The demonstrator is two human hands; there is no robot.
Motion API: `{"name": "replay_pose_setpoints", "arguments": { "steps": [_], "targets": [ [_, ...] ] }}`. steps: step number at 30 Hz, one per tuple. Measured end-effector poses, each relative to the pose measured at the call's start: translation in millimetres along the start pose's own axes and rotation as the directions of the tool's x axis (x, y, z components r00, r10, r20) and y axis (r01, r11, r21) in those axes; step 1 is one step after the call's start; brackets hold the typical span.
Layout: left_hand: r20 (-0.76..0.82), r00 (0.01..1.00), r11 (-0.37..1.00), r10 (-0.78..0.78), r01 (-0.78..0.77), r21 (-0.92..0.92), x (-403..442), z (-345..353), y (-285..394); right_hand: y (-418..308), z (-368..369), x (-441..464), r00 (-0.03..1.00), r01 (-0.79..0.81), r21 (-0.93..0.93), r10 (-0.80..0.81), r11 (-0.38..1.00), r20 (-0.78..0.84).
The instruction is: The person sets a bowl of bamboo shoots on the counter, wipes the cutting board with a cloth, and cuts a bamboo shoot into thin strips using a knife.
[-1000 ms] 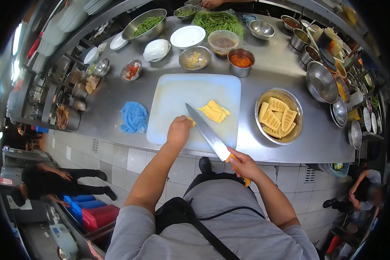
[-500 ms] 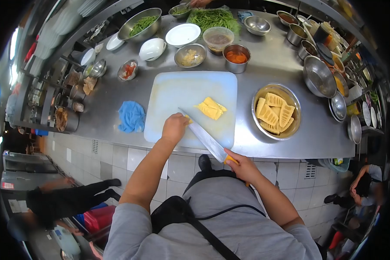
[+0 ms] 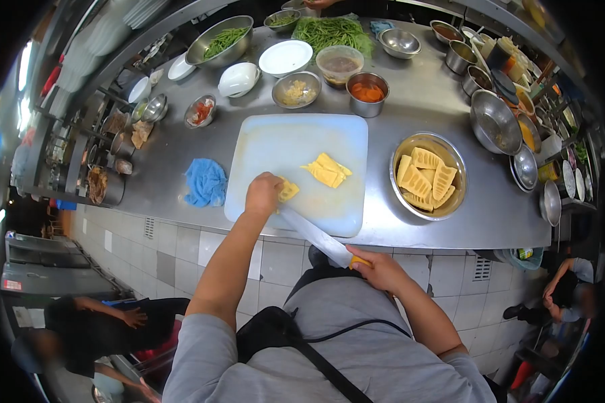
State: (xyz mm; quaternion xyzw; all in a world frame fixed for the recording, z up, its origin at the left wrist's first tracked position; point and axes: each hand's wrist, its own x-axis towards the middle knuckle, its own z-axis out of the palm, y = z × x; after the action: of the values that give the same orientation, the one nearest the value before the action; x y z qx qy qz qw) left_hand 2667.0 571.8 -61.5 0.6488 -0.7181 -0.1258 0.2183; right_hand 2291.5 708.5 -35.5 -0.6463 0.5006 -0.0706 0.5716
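Observation:
My right hand (image 3: 381, 270) is wrapped round the yellow handle of a broad kitchen knife (image 3: 314, 232), whose blade slants up and left over the front edge of the white cutting board (image 3: 265, 138). At the board's left front, my left hand (image 3: 264, 193) has its fingers closed on a yellow piece of bamboo shoot (image 3: 287, 190); the fingertips are partly hidden. The knife's tip lies close to those fingers. Farther right on the board rests a small stack of bamboo shoot slices (image 3: 327, 170). Larger bamboo shoot pieces (image 3: 418, 180) fill a steel bowl (image 3: 460, 191) beside the board.
A crumpled blue cloth (image 3: 206, 183) lies left of the board. Behind it stand a bowl of chopped garlic-like bits (image 3: 295, 91), a pot of orange slices (image 3: 367, 93), white dishes (image 3: 285, 58) and green beans (image 3: 329, 33). Steel bowls (image 3: 496, 121) line the right side. Co-workers are at both sides.
My left hand has moved slightly up and left, and the bamboo shoot piece now shows beside it. The knife has shifted down and left, its tip lower. A co-worker at left has moved.

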Motion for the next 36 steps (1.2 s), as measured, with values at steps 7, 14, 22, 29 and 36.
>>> {"name": "replay_pose_setpoints", "arguments": {
  "steps": [7,14,22,29,36],
  "targets": [
    [-0.141,0.990,0.993,-0.026,0.042,0.111,2.9,-11.0,-15.2,2.4,-47.9,-43.2,0.995,0.081,-0.170,-0.090,0.982,-0.049],
    [0.288,0.958,0.998,0.007,0.011,-0.061,9.7,-19.4,22.1,28.6,-55.1,-74.8,0.927,0.083,-0.067,-0.102,0.994,-0.361],
    [0.580,0.812,0.982,-0.068,-0.048,0.183,26.0,-24.1,41.3,43.4,-34.5,-88.1,0.814,0.013,0.068,0.029,0.998,-0.580],
    [0.461,0.825,0.526,-0.326,0.564,-0.636,32.9,25.3,76.5,52.4,-18.0,-92.5,0.725,0.035,-0.028,-0.045,0.999,-0.688],
    [0.036,0.977,0.969,-0.209,0.212,-0.124,34.9,13.7,54.7,40.2,-20.3,-93.6,0.747,-0.027,-0.143,-0.075,0.989,-0.660]
  ]
}}
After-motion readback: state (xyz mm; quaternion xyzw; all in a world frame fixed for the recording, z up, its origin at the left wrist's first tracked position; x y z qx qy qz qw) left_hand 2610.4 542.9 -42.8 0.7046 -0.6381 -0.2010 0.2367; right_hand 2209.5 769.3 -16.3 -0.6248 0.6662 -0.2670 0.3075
